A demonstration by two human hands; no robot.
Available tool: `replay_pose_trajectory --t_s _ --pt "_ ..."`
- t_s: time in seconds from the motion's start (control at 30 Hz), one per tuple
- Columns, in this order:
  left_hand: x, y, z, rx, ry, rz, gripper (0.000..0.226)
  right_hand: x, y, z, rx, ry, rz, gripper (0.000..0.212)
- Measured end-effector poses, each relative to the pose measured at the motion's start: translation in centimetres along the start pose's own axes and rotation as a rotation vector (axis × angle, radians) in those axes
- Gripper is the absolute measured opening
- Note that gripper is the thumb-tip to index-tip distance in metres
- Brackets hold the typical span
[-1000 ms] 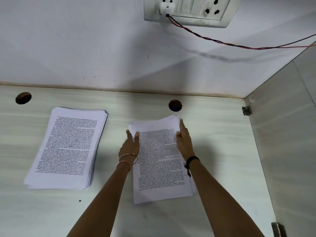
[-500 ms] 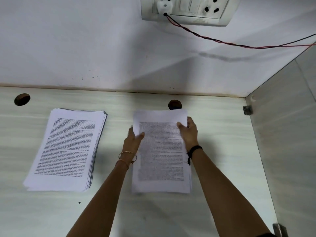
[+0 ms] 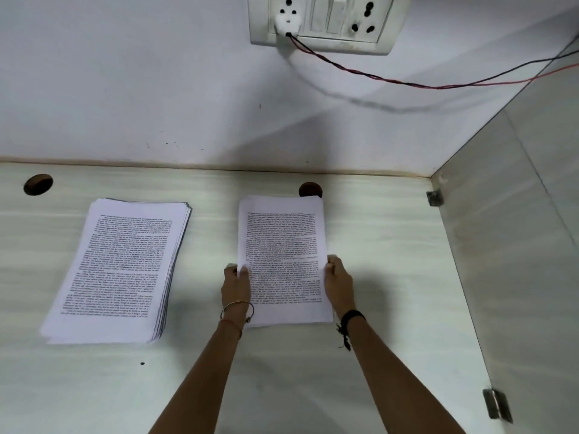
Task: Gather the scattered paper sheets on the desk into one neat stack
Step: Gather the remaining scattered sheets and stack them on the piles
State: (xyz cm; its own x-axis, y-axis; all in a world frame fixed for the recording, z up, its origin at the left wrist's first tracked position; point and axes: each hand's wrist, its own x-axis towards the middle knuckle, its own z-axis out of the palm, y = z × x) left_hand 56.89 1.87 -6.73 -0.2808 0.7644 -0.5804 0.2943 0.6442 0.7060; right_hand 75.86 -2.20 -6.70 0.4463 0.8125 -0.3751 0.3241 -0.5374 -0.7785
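Note:
A bundle of printed sheets [image 3: 283, 245] is held at the desk's middle, its edges squared. My left hand [image 3: 235, 285] grips its left edge low down, thumb over the top page. My right hand [image 3: 339, 283] grips the right edge at the same height. The bundle's top edge reaches a cable hole [image 3: 310, 188]. A thicker stack of printed pages [image 3: 119, 267] lies flat to the left, slightly slanted, apart from the bundle and from both hands.
The pale desk [image 3: 391, 245] ends at a white back wall and a grey side panel [image 3: 517, 245] on the right. A second cable hole [image 3: 38, 184] sits far left. A socket plate [image 3: 326, 23] with a red-black wire hangs above.
The fanned sheets have been pulled into one even bundle and straightened. Both hands slid from the bundle's upper corners down to its lower sides.

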Motion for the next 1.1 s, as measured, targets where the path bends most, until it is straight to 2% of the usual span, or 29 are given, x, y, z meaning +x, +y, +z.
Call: replay_pose_trajectory --t_s 0.07,0.17,0.2,0.27,0.33,0.37,0.43,0.5,0.53,0.63,0.67,0.7,0.77,0.83,0.9,0.97,1.1 --pt "-0.7 -0.2 0.4 0.001 0.042 -0.012 0.041 -0.8 0.6 0.0 -0.045 -0.058 -0.018 0.03" --pt "-1.5 -0.5 0.7 -0.012 0.082 -0.044 0.041 -1.4 1.4 -0.4 -0.025 0.041 -0.019 0.019" --pt "-1.7 -0.7 0.9 -0.013 0.076 -0.051 0.043 -1.7 1.3 -0.5 -0.062 -0.017 -0.039 0.021" --pt "-1.9 -1.1 1.2 -0.001 0.056 -0.064 0.048 -2.0 1.1 -0.7 -0.137 -0.221 -0.048 0.037" --pt "-2.7 -1.2 1.3 0.025 0.042 -0.067 0.05 -1.9 1.3 -1.4 -0.077 -0.239 0.029 0.043" --pt "-3.1 -1.3 1.2 0.031 0.041 -0.067 0.049 -1.9 1.5 -1.7 0.045 -0.172 0.086 0.039" --pt "-3.7 -1.4 1.3 -0.032 0.042 -0.09 0.044 -2.3 2.3 -2.4 0.497 -0.033 0.211 0.03" --pt "-4.0 -1.7 2.1 -0.082 0.007 -0.144 0.04 -3.3 3.3 -2.3 0.876 -0.029 0.265 0.039" --pt "-4.2 -1.8 2.8 -0.116 -0.051 -0.189 0.039 -3.9 3.5 -2.1 0.926 -0.061 0.262 0.039" --pt "-5.0 -1.9 4.3 -0.309 -0.404 -0.305 0.031 -4.6 4.0 -1.5 0.815 -0.01 0.268 0.038" --pt "-4.9 -1.6 4.1 -0.333 -0.456 -0.29 0.026 -4.4 4.4 -1.8 0.756 0.001 0.26 0.039" --pt "-4.2 -1.3 3.5 -0.331 -0.444 -0.243 0.022 -4.1 4.8 -2.6 0.692 -0.018 0.252 0.039" --pt "-1.6 -0.7 1.7 -0.334 -0.295 -0.141 0.017 -3.3 5.7 -4.7 0.592 -0.125 0.236 0.04" --pt "1.0 -0.1 -0.6 -0.352 -0.174 -0.106 0.023 -2.7 6.7 -7.1 0.514 -0.198 0.219 0.04" --pt "2.6 0.0 -2.1 -0.168 -0.151 -0.077 0.039 -2.1 7.6 -8.9 0.462 -0.183 0.241 0.035" --pt "3.4 -0.2 -2.5 0.025 -0.214 -0.039 0.058 -1.8 8.0 -9.5 0.458 -0.132 0.255 0.032" --pt "1.7 0.9 -0.5 0.343 -0.357 0.077 0.041 -1.7 7.0 -7.9 0.394 0.044 0.199 0.048"
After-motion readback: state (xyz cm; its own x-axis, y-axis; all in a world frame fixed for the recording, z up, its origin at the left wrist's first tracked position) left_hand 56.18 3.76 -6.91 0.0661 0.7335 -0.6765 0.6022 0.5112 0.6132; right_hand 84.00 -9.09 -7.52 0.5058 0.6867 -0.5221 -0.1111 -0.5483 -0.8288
